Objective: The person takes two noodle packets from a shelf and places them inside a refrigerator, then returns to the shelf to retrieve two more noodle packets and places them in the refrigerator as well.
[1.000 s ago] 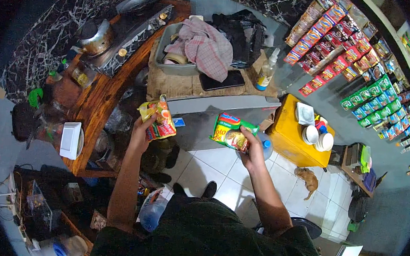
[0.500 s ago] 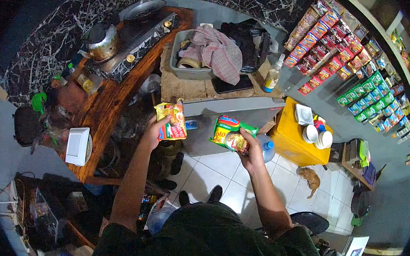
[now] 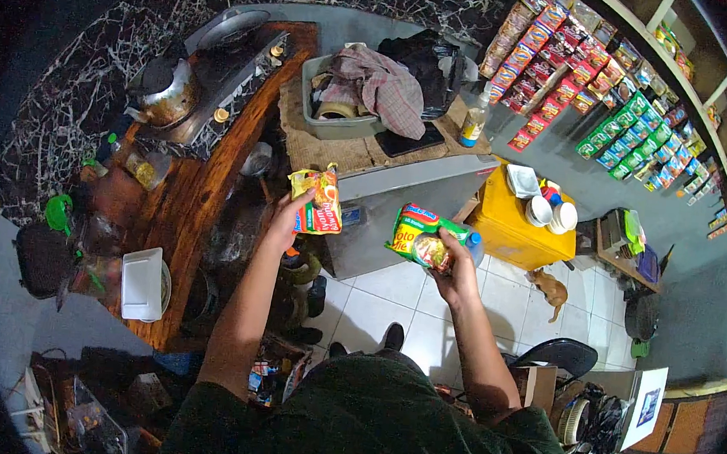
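Observation:
In the head view, my left hand [image 3: 283,222] grips a yellow-and-red instant noodle packet [image 3: 318,199] by its left side. A green-and-yellow instant noodle packet [image 3: 418,234], with a bowl of noodles printed on it, is in my right hand [image 3: 457,270], thumb across its right part. Both packets are held up with their printed fronts facing me, a short gap apart. Behind them, lower down, is the side of a grey fridge-like cabinet [image 3: 374,206]. My fingers beneath the packets are mostly hidden.
At left, a wooden counter [image 3: 179,238] carries a kettle [image 3: 164,96] and a white dish [image 3: 144,285]. A grey bin with cloth [image 3: 379,83] sits behind the packets. Right stand a yellow box [image 3: 513,226] and hanging sachets [image 3: 554,80]. A cat [image 3: 551,293] is on the tiled floor.
The view has shifted slightly. Both hands still hold the same packets, which now appear a little farther right in view. The left packet sits slightly higher and more upright.

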Available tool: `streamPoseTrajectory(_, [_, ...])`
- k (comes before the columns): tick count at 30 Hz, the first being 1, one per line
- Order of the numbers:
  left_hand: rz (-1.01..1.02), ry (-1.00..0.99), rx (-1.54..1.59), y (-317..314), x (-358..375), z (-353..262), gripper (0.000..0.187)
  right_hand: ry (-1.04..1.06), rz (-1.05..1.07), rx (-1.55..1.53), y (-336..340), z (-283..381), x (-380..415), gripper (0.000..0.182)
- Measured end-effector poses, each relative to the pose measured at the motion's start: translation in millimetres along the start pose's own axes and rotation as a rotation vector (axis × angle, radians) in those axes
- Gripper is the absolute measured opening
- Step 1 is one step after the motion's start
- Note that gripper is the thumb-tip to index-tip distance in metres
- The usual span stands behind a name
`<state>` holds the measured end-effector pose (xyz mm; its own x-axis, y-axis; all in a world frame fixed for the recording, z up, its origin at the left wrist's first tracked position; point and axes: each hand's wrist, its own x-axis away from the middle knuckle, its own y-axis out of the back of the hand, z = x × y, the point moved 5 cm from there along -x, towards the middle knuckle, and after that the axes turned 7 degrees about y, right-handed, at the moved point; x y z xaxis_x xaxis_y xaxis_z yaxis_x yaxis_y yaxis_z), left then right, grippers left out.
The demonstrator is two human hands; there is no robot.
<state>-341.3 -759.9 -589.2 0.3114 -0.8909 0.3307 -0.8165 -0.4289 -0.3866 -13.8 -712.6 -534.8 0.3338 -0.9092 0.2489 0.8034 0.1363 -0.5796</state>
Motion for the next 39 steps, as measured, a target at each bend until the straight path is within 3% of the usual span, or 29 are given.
streamPoseTrajectory(17, [0.170,0.097,-0.237,-8,3,-9,0.047,0.035,-0.070,-0.107,-2,-8,23,0.029])
streamPoseTrajectory(34, [0.289,0.235,-0.256,-8,18,-18,0.041,0.020,-0.091,-0.104,-4,-17,24,0.028])
streamPoseTrajectory(39, [0.338,0.304,-0.255,-11,44,14,0.038,0.026,-0.124,-0.107,-7,-16,28,0.028])
